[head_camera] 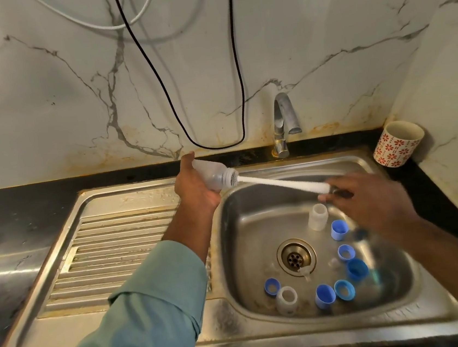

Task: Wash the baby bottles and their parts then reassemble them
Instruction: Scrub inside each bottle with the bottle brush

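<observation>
My left hand [195, 185] grips a clear baby bottle [213, 175] held sideways above the sink's left rim, its mouth pointing right. A white bottle brush [283, 183] sticks out of the mouth. My right hand [368, 200] pinches the far end of the brush handle over the basin. In the steel sink [249, 310] lie two more clear bottles, one upright [317, 217] and one on its side [286, 300], with several blue caps and rings [325, 296] and clear teats near the drain [296, 257].
The tap [283, 123] stands behind the basin, with no water seen running. A ribbed steel drainboard [112, 260] lies to the left. A patterned mug [397, 142] sits on the black counter at the back right. Cables [173, 99] hang on the marble wall.
</observation>
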Motion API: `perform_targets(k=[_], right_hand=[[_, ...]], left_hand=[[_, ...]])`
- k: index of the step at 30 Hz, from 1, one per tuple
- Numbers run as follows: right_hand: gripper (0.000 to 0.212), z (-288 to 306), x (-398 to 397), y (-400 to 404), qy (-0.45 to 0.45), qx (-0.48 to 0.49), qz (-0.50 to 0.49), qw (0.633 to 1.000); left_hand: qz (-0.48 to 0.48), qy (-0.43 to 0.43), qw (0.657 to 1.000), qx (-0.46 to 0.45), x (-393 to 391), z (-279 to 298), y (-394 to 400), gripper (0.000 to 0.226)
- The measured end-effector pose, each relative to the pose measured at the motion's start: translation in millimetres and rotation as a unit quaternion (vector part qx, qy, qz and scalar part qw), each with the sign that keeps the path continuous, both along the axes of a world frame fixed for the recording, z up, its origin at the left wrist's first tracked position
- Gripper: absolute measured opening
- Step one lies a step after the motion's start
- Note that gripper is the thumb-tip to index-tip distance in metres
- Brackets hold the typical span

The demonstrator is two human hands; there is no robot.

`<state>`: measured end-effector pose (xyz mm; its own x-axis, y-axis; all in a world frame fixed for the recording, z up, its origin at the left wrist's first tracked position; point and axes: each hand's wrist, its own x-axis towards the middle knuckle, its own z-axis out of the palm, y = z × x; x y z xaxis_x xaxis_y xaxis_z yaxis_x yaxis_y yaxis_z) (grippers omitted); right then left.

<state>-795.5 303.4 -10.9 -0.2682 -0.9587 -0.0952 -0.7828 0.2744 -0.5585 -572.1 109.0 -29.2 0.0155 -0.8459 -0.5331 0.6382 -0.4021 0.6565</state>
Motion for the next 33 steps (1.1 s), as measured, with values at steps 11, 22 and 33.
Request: perform_targets(k=[11,22,33], right_hand=[[0.014,-1,16,27,-0.316,0.062,-0.064,0.944],[0.032,16,79,25,-0.170,0.055,0.039,0.983],[0.035,36,91,4,-0.150,0.092,0.036,0.984]], left_hand=[[0.075,-0.028,0.997,0.000,19,4,12,0.066],[0.074,-0.102,0.988,-0.090,-5,-8,22,0.065],[0.045,-0.270,0.938,-0.214,-11,-17,17,0.054]])
